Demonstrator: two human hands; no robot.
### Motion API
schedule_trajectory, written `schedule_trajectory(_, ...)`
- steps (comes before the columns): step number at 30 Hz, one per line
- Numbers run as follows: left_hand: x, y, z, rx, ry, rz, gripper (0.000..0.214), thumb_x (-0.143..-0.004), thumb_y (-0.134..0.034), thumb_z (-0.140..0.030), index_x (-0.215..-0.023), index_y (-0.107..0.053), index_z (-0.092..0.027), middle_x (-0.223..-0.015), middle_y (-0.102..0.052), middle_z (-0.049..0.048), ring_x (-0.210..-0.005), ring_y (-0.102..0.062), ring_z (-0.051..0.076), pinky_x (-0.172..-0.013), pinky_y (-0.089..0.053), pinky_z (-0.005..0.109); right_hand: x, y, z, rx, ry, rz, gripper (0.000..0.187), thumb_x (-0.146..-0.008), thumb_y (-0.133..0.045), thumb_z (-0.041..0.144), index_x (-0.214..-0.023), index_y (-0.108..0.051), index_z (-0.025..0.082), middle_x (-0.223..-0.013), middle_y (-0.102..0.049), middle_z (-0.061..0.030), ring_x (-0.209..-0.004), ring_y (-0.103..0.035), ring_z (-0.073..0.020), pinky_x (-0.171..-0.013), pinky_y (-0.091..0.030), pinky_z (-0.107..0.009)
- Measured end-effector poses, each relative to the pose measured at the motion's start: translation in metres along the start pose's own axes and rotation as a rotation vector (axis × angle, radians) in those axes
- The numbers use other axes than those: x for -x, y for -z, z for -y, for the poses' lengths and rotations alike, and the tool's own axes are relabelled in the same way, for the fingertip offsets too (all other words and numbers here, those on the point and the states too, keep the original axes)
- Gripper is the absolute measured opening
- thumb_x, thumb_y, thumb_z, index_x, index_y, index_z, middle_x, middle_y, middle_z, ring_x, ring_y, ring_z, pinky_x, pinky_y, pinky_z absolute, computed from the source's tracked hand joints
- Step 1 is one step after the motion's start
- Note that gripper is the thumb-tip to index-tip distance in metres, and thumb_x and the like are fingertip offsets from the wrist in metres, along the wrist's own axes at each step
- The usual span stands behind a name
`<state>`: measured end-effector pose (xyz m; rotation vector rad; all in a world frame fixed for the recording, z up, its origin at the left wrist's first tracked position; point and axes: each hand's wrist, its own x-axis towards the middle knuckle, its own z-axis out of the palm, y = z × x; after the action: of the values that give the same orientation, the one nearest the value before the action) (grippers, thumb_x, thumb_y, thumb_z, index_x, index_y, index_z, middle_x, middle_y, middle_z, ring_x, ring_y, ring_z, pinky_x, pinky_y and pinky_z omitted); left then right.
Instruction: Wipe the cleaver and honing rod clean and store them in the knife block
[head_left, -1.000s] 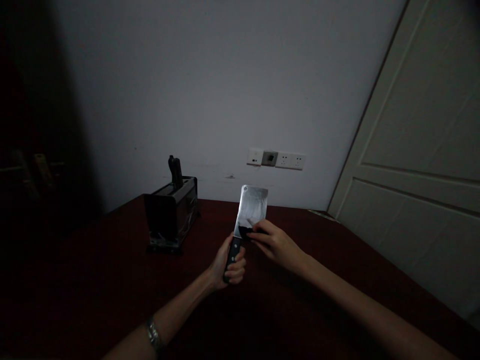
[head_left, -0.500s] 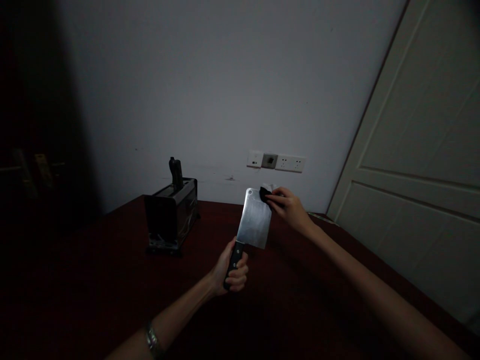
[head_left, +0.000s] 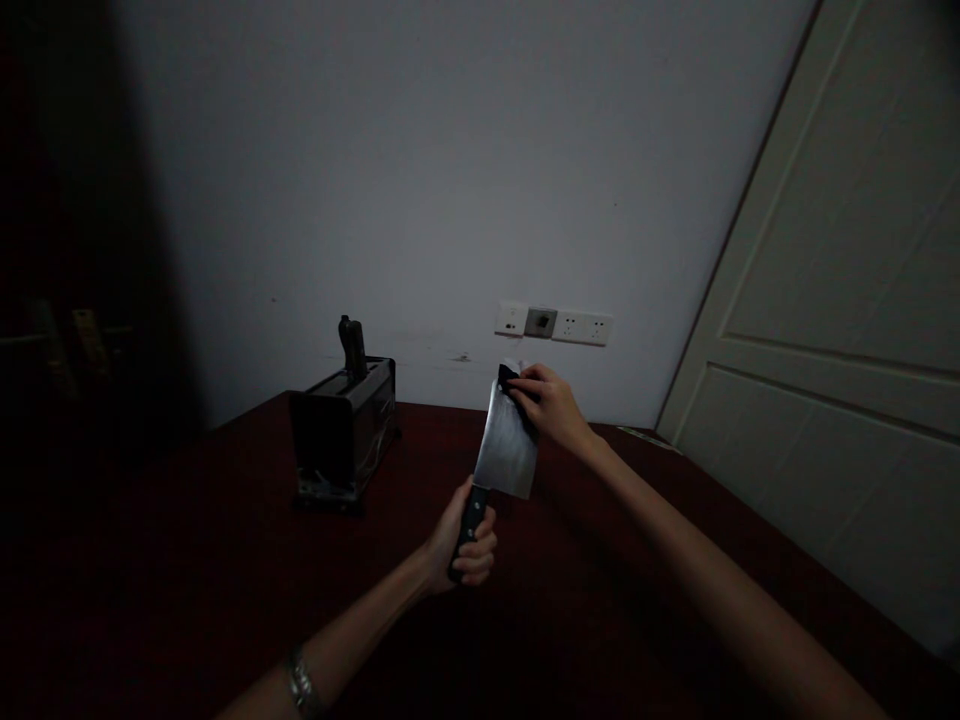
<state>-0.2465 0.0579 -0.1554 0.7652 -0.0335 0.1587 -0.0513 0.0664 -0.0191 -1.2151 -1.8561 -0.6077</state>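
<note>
My left hand (head_left: 463,545) is wrapped round the black riveted handle of a cleaver (head_left: 508,450), holding it up over the table with the broad blade pointing away from me. In my right hand (head_left: 551,402) a small dark cloth (head_left: 507,378) is pinched between thumb and fingers. The cloth lies against the blade's far end, near its top left corner, and my fingers cover part of the blade. A pale bit shows behind the cloth; I cannot tell what it is.
On the dark red table (head_left: 420,440), to the left, stands a knife block (head_left: 341,430) with dark handles (head_left: 351,345) sticking up from it. Wall sockets (head_left: 555,323) sit on the wall behind. A pale panelled door (head_left: 840,400) borders the right side. The room is dim.
My right hand has slid the cloth left across the far end of the blade, from near its right side to the left corner. My left hand and the cleaver are nearly still.
</note>
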Motion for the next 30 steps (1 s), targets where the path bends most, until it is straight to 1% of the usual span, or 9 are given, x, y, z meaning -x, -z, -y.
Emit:
schedule_trajectory(3,0.000,0.000,0.002,0.001,0.013,0.005,0.060,-0.081,-0.024,-0.067,-0.052,-0.040,-0.017,-0.033,-0.029,-0.0067,-0.024,-0.016,0.005,-0.027,-0.024,0.016,0.000,-0.004,0.007,-0.002,0.020,0.031,0.020,-0.082,-0.054,0.022,-0.095,-0.069,0.021,-0.090,-0.057,-0.0087,-0.086,-0.054,-0.0211,-0.077,-0.047,-0.038)
schedule_trajectory(6,-0.001,0.001,0.002,0.005,0.016,-0.001,0.061,-0.082,-0.022,-0.067,-0.053,-0.041,-0.017,-0.033,-0.029,-0.0065,-0.024,-0.017,0.005,-0.027,-0.024,0.016,0.009,-0.008,0.018,-0.014,0.029,0.061,0.020,-0.082,-0.053,0.022,-0.095,-0.069,0.020,-0.091,-0.057,-0.0095,-0.087,-0.054,-0.0215,-0.076,-0.048,-0.038)
schedule_trajectory(12,-0.002,0.007,0.001,0.027,-0.011,-0.021,0.061,-0.082,-0.021,-0.067,-0.053,-0.041,-0.017,-0.033,-0.029,-0.0063,-0.024,-0.016,0.005,-0.027,-0.024,0.016,0.052,-0.015,0.055,-0.118,0.086,0.146,0.022,-0.083,-0.051,0.019,-0.099,-0.066,0.019,-0.094,-0.057,-0.0099,-0.089,-0.054,-0.0203,-0.077,-0.049,-0.037)
schedule_trajectory(16,-0.001,0.011,0.002,0.028,-0.011,-0.001,0.058,-0.082,-0.024,-0.065,-0.056,-0.043,-0.017,-0.035,-0.031,-0.0062,-0.025,-0.017,0.005,-0.027,-0.025,0.017,0.073,-0.013,0.072,-0.201,0.083,0.204,0.023,-0.084,-0.050,0.017,-0.101,-0.065,0.018,-0.096,-0.057,-0.0097,-0.091,-0.054,-0.0193,-0.077,-0.049,-0.036)
schedule_trajectory(19,-0.001,0.009,0.002,0.034,-0.013,0.017,0.055,-0.083,-0.026,-0.063,-0.058,-0.042,-0.017,-0.035,-0.030,-0.0065,-0.025,-0.017,0.005,-0.028,-0.024,0.016,0.073,-0.003,0.070,-0.250,0.090,0.298,0.021,-0.083,-0.052,0.016,-0.098,-0.066,0.019,-0.095,-0.057,-0.0084,-0.090,-0.054,-0.0179,-0.077,-0.049,-0.034)
schedule_trajectory(22,0.000,0.005,0.001,0.026,0.002,0.028,0.058,-0.082,-0.023,-0.065,-0.057,-0.041,-0.017,-0.035,-0.029,-0.0062,-0.025,-0.016,0.005,-0.028,-0.024,0.016,0.064,0.009,0.062,-0.302,0.116,0.435,0.019,-0.079,-0.057,0.014,-0.094,-0.067,0.020,-0.092,-0.056,-0.0064,-0.087,-0.055,-0.0163,-0.076,-0.049,-0.032)
schedule_trajectory(24,0.001,0.002,0.000,0.018,0.004,0.030,0.060,-0.082,-0.021,-0.067,-0.056,-0.041,-0.017,-0.035,-0.029,-0.0060,-0.025,-0.017,0.005,-0.028,-0.024,0.017,0.059,0.014,0.058,-0.307,0.126,0.491,0.018,-0.077,-0.059,0.014,-0.092,-0.067,0.019,-0.092,-0.056,-0.0060,-0.087,-0.055,-0.0160,-0.076,-0.048,-0.031)
schedule_trajectory(27,0.001,0.000,-0.001,0.008,-0.022,0.002,0.060,-0.081,-0.020,-0.068,-0.057,-0.041,-0.017,-0.036,-0.029,-0.0061,-0.026,-0.016,0.005,-0.028,-0.023,0.016,0.058,0.012,0.060,-0.258,0.112,0.499,0.016,-0.079,-0.057,0.015,-0.092,-0.066,0.018,-0.094,-0.055,-0.0066,-0.088,-0.054,-0.0165,-0.077,-0.047,-0.031)
schedule_trajectory(30,0.001,0.001,0.000,-0.012,-0.018,-0.036,0.060,-0.082,-0.020,-0.068,-0.058,-0.041,-0.017,-0.036,-0.028,-0.0063,-0.026,-0.016,0.005,-0.028,-0.023,0.016,0.063,0.002,0.068,-0.202,0.078,0.441,0.012,-0.081,-0.055,0.017,-0.091,-0.062,0.017,-0.092,-0.055,-0.0067,-0.087,-0.052,-0.0174,-0.076,-0.046,-0.033)
